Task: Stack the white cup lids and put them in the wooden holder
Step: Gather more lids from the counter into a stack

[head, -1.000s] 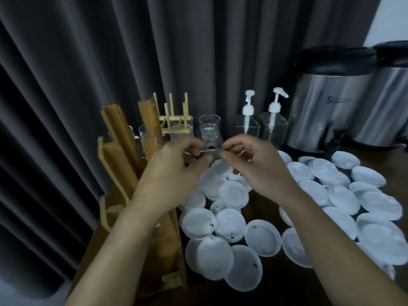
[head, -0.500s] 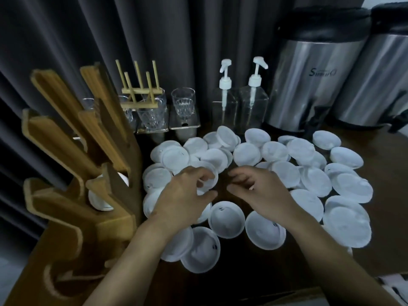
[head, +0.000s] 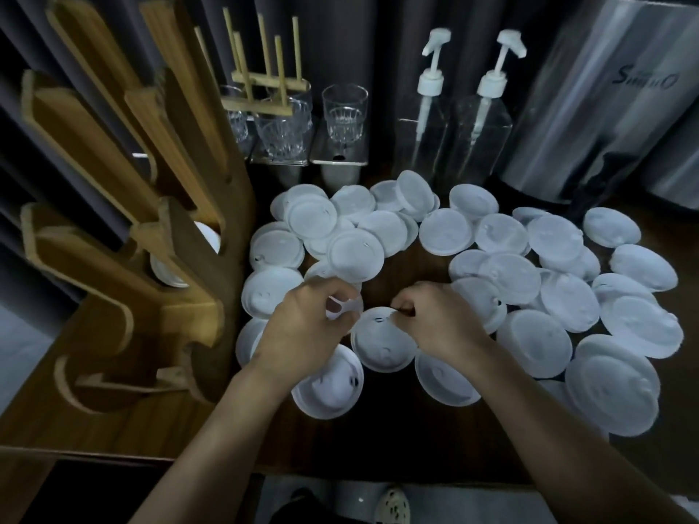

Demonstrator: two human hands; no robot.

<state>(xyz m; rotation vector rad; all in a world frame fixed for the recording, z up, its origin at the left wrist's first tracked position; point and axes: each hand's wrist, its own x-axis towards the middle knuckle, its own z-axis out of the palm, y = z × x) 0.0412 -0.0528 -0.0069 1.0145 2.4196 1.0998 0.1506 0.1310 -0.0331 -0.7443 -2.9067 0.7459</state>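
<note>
Currently in left hand: left hand (head: 306,327) pinches a thin white round plastic cup lid (head: 348,307) between thumb and curled fingers; hereafter the raised lid
In right hand: right hand (head: 435,319), fingers curled in tight, nips the far rim of a white round plastic lid with a sip slot (head: 382,342); hereafter the slotted lid; whether it has left the table cannot be told
Landmark: tall tan wooden holder with slanted open chutes (head: 181,236); all places reckoned from it
Hands, place: just right of the holder's base; close together, not touching
Stock, loose: several dozen loose white lids (head: 559,240), overlapping on the dark brown wooden table (head: 406,270); nearest ones just beside the holder, farthest well to its right
Stock, stowed: a few stowed white lids (head: 206,236) show in a middle chute
Behind the heap: clear glass tumblers (head: 344,111); two clear pump bottles (head: 427,119); brushed steel urn (head: 605,107); all right of the holder
Step judged: nesting the raised lid onto the slotted lid to begin a stack
Method advised: turn both the same face up; some loose ones appear hollow side up; align rims before pressing; hold by the edges so the thin plastic does not buckle
Risk: a crooked stack may jam at the chute mouth
Progress judged: early; most stock unstacked
</note>
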